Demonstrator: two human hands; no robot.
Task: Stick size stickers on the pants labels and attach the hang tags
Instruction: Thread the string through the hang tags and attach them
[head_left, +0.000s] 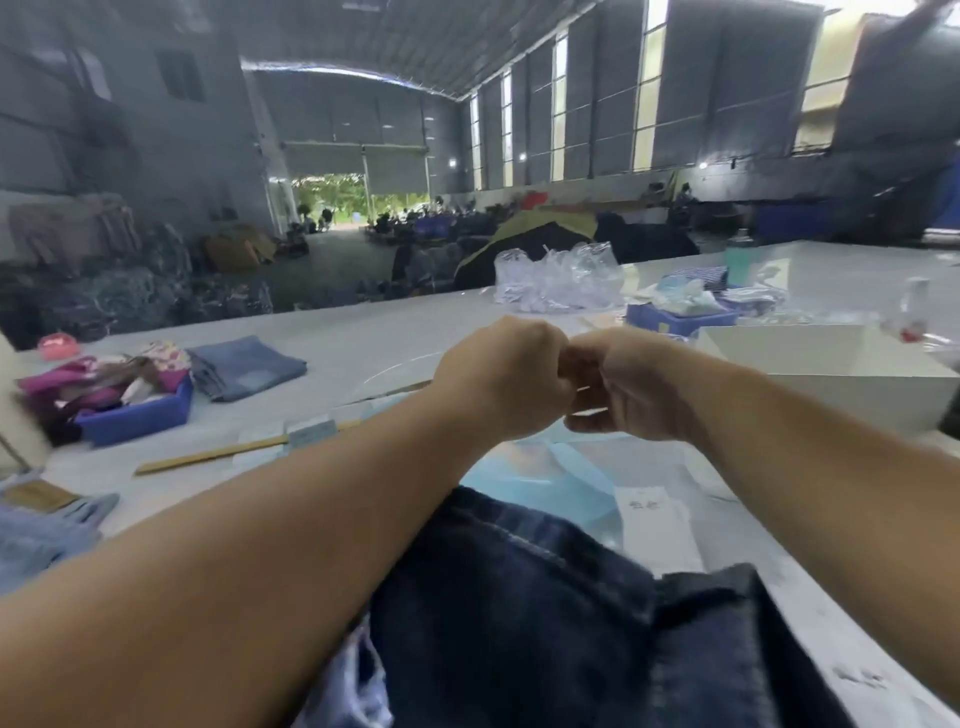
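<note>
Where the dark denim pants (545, 623) lie at the near edge of the white table (363, 332), a white paper slip (657, 525) rests just beyond them on a pale blue plastic sheet (524, 473). Above that sheet both hands meet, knuckles touching: the left hand (506, 376) is curled into a fist, the right hand (631, 387) has its fingers bent inward toward it. Something thin and pale shows between them, but what they pinch cannot be made out.

A long wooden ruler (234, 449) lies to the left, near a blue bin (137, 410) heaped with pink and patterned cloth; folded jeans (249, 366) sit just beside it. Lighter denim (36, 540) is cut off at the left edge. To the right stands a white box (831, 371) whose contents are hidden, with a second blue bin (675, 319) of pale bags behind it and crumpled clear plastic bags (558, 278) beyond.

Past the table spreads a large metal-roofed hall with tall windows, piled garments and an open doorway showing greenery; the far figures are blurred.
</note>
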